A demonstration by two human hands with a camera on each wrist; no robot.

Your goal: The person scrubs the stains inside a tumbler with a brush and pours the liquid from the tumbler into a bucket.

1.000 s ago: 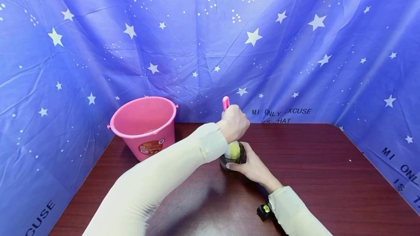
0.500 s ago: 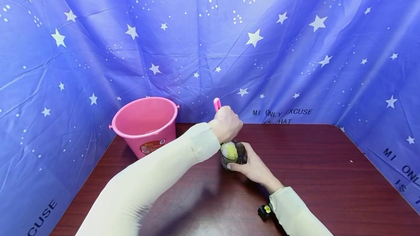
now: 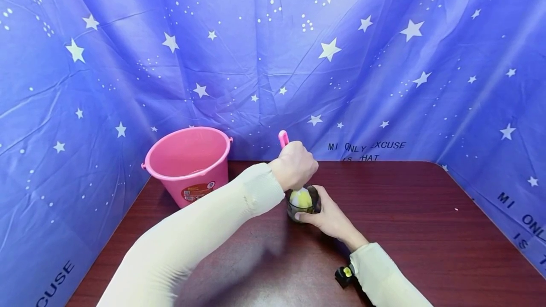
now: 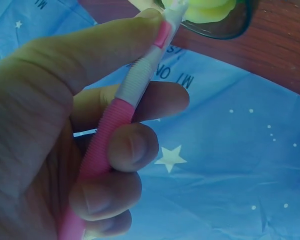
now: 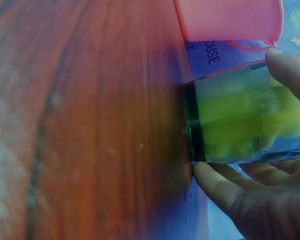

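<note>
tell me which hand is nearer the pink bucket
Left: the left hand is right of the bucket; the right hand is farther right, gripping the glass.

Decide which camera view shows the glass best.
Right wrist: the glass appears large, side-on, base included. Head shows it small, partly covered by the right hand; left wrist catches only part of it.

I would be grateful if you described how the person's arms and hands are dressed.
The left hand and right hand are bare, without gloves. The left sleeve is long and pale cream, with a ribbed cuff; the right sleeve is similarly pale. A small black device with a yellow patch shows beside the right cuff.
</note>
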